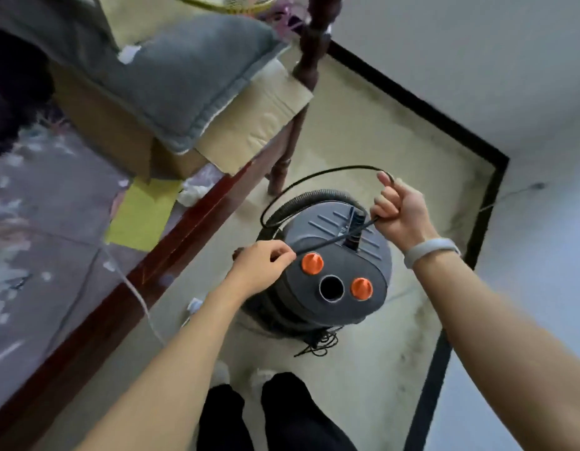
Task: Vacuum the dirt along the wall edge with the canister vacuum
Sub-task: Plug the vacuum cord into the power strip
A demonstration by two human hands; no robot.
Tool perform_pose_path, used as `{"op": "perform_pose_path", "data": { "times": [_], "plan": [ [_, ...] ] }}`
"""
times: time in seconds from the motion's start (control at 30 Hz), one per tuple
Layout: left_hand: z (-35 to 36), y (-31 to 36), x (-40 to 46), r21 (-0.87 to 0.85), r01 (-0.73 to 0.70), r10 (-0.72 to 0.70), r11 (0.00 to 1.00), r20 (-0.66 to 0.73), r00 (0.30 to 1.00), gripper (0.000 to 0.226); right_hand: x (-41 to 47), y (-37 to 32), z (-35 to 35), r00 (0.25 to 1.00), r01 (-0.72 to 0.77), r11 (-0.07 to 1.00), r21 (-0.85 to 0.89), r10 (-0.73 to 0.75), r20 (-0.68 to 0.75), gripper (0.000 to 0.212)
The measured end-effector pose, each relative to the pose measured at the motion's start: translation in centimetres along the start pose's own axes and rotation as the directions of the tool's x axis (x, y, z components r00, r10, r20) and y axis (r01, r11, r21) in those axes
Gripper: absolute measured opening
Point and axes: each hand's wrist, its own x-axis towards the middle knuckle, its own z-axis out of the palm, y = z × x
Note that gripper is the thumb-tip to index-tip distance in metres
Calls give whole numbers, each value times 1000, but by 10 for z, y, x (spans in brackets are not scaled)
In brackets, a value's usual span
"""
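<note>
Black-trousered legs (282, 415) at bottom centre, standing on pale, stained concrete floor (363, 369). Both bare forearms reach fwd over the grey drum-shaped canister vacuum (327, 271), which sits on the floor just in front of the feet, between the dark red wooden bed frame (171, 242) on the left and the black skirting strip (483, 203) along the white wall (477, 76) to the right. Vacuum top has 2 orange round caps (312, 263) either side of an open round port (331, 288); grey ribbed hose (301, 203) curls round its far side.

Left hand (261, 268): grip narrow, fingertips pinching the thin black power cord (327, 244) just beside the nearer-left orange cap. Right hand (400, 214), light grey wristband (431, 250) on wrist: grip curled round same cord, which loops up and back over the hose. More cord lies tangled on floor at vacuum's near side.

Grey folded blanket (184, 79) over cardboard box (256, 118) on bed.
</note>
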Motion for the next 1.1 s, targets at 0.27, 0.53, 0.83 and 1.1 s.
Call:
{"op": "perform_pose_path", "data": {
  "times": [0.27,0.53,0.83,1.1],
  "plan": [
    [24,71,20,120,-188,151,975,269,951,16,-92,-54,-46,899,396,918,-14,-391,-199,29],
    [102,118,0,-35,-129,131,991,440,889,28,-171,25,-146,863,230,924,-305,-339,-374,19],
    [199,129,-47,-36,235,-137,971,724,676,25,-217,104,-198,979,-125,712,-691,-25,-204,20],
    [244,61,-84,-70,442,-319,894,593,739,9,-222,154,-268,980,-200,530,-824,106,-169,24]
  ]
}}
